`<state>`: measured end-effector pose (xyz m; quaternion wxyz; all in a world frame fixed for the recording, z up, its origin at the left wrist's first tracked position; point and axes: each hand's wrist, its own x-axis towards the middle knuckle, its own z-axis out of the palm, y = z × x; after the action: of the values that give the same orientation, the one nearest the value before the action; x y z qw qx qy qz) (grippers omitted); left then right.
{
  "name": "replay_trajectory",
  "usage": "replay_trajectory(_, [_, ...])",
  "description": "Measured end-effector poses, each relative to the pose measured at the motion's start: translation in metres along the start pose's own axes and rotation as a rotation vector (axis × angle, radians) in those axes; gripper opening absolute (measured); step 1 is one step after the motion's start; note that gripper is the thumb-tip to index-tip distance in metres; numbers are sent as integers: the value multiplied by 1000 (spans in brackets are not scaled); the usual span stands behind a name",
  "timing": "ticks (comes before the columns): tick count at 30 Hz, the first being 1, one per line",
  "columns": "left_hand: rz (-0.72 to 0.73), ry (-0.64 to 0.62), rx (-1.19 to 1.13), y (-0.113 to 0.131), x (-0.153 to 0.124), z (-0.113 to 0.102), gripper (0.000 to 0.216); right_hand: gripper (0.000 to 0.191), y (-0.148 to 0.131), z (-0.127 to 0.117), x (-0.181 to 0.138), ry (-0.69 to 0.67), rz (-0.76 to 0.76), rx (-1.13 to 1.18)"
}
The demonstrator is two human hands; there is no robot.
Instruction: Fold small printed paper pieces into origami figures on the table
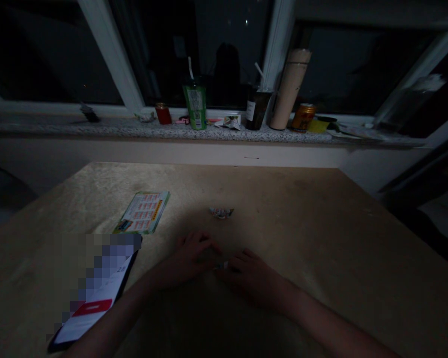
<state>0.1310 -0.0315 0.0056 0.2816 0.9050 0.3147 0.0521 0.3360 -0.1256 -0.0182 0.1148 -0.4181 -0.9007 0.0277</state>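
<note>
The light is dim and my hands lie partly in shadow. My left hand (192, 256) rests low over the table, its fingers apart and slightly bent, with the thumb reaching toward my right hand. My right hand (250, 276) is closed, fingers curled around a small whitish scrap (223, 265) that shows between the two hands; its exact kind is too dark to tell. Just beyond the hands lies a small crumpled, printed wrapper-like piece (221, 213), touched by neither hand.
Left of my hands are a lit tablet or large phone (108, 288), near my left forearm, and a printed card stack (144, 211) on the wooden table (302, 214). Behind, the windowsill (115, 125) holds a green cup (196, 104), a dark cup (257, 109), a tall flask (290, 89) and a can (303, 118).
</note>
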Motion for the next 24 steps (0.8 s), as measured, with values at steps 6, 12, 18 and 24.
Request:
replay_trajectory(6, [2, 37, -30, -5, 1, 4, 35, 26, -2, 1, 2, 10, 11, 43])
replay_trajectory(12, [5, 38, -49, -8, 1, 4, 35, 31, -4, -2, 1, 12, -9, 23])
replay_trajectory(18, [3, 31, -74, -12, 0, 2, 39, 26, -5, -2, 3, 16, 24, 44])
replay_trajectory(24, [-22, 31, -69, -11, 0, 3, 41, 34, -8, -2, 4, -2, 26, 27])
